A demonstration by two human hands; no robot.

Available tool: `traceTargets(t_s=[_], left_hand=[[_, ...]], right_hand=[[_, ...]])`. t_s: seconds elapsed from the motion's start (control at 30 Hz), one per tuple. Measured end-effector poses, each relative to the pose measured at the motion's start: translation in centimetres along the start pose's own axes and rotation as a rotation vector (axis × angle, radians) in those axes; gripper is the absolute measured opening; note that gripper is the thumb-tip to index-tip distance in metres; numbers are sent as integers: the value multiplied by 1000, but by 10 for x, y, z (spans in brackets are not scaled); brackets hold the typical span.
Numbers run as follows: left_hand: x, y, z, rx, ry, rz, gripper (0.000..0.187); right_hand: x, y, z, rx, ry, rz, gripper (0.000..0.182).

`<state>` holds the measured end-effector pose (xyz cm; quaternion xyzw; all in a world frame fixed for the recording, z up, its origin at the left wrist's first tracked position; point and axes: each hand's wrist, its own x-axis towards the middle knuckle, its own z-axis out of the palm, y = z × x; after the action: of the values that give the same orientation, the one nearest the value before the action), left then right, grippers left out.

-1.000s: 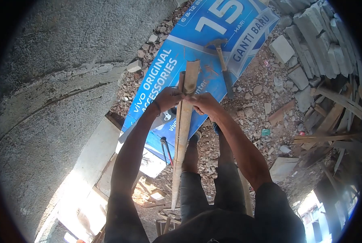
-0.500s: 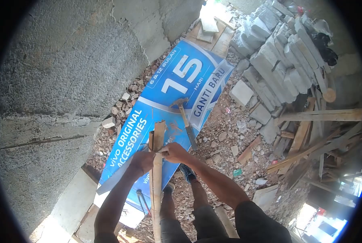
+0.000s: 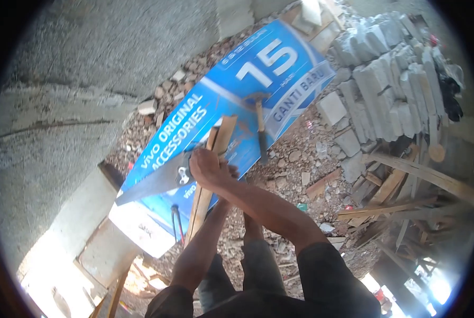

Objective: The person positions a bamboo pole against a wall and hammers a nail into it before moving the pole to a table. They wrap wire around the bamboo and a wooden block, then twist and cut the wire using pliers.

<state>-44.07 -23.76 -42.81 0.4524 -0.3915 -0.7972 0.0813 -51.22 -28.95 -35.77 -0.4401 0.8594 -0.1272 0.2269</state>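
Observation:
My right hand is closed round the handle of a handsaw, whose blade points to the lower left. My left hand shows only as curled fingers beside a long split wooden piece, closed on it; my right wrist crosses over and hides the rest. The wood's upper end stands out beyond my hands. Under them lies a blue printed banner. On the banner are a hammer and a dark-and-red tool.
A rough concrete wall rises at the left. Stacked grey blocks stand at the upper right, with scrap timber below them. Broken rubble covers the ground around the banner. My legs show at the bottom.
My right hand has moved left across my left arm and taken the saw handle. My left hand has shifted right, under my right wrist. The view has tilted, and the wood leans more.

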Motion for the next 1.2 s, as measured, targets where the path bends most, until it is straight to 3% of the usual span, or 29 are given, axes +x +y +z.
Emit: traceTargets(t_s=[0.07, 0.13, 0.17, 0.2, 0.23, 0.27, 0.33, 0.4, 0.47, 0.53, 0.6, 0.67, 0.73, 0.8, 0.87, 0.93, 1.0, 1.07, 1.13, 1.2], left_hand=[[-2, 9, 11, 109, 120, -123, 45], [-6, 5, 6, -214, 16, 162, 40], [-4, 16, 3, -223, 32, 160, 40], [-3, 36, -1, 260, 101, 223, 36], [-4, 56, 0, 745, 161, 278, 34], [-8, 72, 5, 738, 167, 278, 34], [-20, 102, 12, 981, 249, 398, 37], [-23, 120, 17, 939, 217, 343, 39], [-22, 129, 25, 937, 320, 538, 37], [-7, 123, 24, 915, 287, 539, 35], [1, 119, 18, 896, 249, 535, 33], [3, 120, 8, 778, 217, 325, 25], [3, 109, -2, 707, 222, 304, 25], [0, 104, -9, 634, 234, 289, 27], [-11, 99, -10, 204, 206, 166, 24], [-16, 73, -2, 32, 283, 175, 23], [-20, 47, 20, -160, 393, 247, 22], [-26, 31, 36, -212, 495, 348, 21], [-21, 23, 49, -325, 518, 403, 19], [-31, 36, 44, -316, 559, 441, 19]], right_hand=[[-3, -2, -5, -58, -107, -2, 14], [-4, 11, -24, -74, -24, -92, 19], [-3, 17, -65, -28, -121, -100, 24], [-2, 29, -103, 16, -217, -105, 30], [1, 60, -93, 41, -105, -146, 37], [0, 87, -83, 66, 10, -187, 44], [-20, 111, -110, 1111, -183, 648, 50], [-43, 122, -94, 1099, -116, 761, 48], [-65, 114, -61, 1170, -171, 721, 45], [-74, 95, -50, 1242, -223, 682, 44], [-78, 71, -47, 1494, -131, 714, 28], [-77, 83, -26, 1526, -146, 673, 28], [-74, 87, -22, 1563, -158, 630, 29], [-70, 88, -24, 1444, -109, 611, 25], [-64, 91, -34, 1443, -158, 652, 24], [-56, 90, -44, 1439, -227, 691, 23], [-43, 78, -58, 1069, -173, 620, 21], [-36, 66, -63, 557, -111, 324, 22], [-33, 45, -77, 185, -115, 197, 31], [-26, 58, -71, 76, -155, 164, 38]])
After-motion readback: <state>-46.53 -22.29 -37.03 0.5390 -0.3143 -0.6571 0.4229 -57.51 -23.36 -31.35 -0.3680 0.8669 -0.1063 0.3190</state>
